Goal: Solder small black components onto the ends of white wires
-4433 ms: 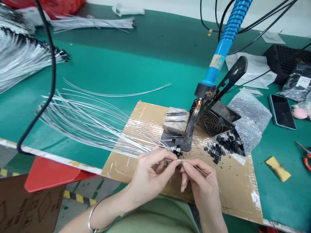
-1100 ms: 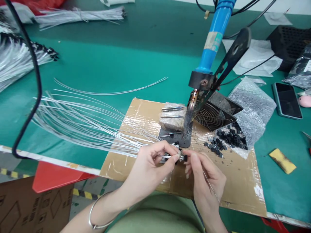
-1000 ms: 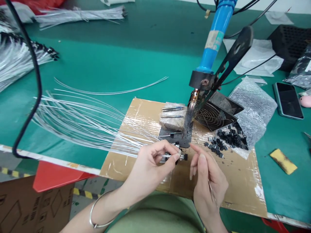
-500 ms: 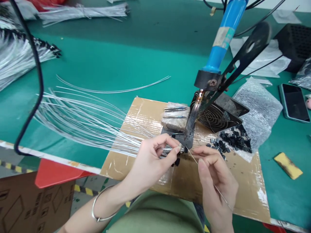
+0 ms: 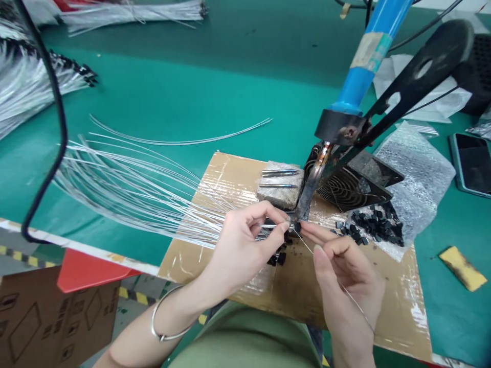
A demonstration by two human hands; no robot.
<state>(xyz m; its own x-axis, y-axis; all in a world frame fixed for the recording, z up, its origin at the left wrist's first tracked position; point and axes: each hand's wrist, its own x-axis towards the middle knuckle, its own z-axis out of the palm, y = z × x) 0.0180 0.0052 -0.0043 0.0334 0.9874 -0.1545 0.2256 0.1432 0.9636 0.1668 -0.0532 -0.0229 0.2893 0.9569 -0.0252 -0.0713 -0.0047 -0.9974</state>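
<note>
My left hand (image 5: pixel 249 245) pinches a thin white wire with a small black piece (image 5: pixel 297 227) at its end, just under the soldering iron's tip (image 5: pixel 304 204). A strand of solder wire (image 5: pixel 306 246) runs through the fingers of my right hand (image 5: pixel 347 276), its end at the black piece. The blue-handled soldering iron (image 5: pixel 355 84) is clamped in a black lever stand (image 5: pixel 418 74). To the left of my hands fans a bundle of white wires (image 5: pixel 146 199). Whether the tip touches the joint is hard to tell. Black-ended pieces (image 5: pixel 278 255) lie below my left fingers.
A cardboard sheet (image 5: pixel 215 271) covers the green table's front. A fan (image 5: pixel 349 186) stands behind the iron; loose black pieces (image 5: pixel 378 222) lie on bubble wrap (image 5: pixel 420 174). Nearby are a stained block with metal tips (image 5: pixel 280 194), a yellow sponge (image 5: pixel 462 268), a phone (image 5: pixel 473 163) and a hanging black cable (image 5: pixel 57 112).
The lever and soldering iron have come down, bringing the tip closer to the black piece. Both hands keep their grips, with the right hand shifted slightly right in the picture. The view has shifted a little.
</note>
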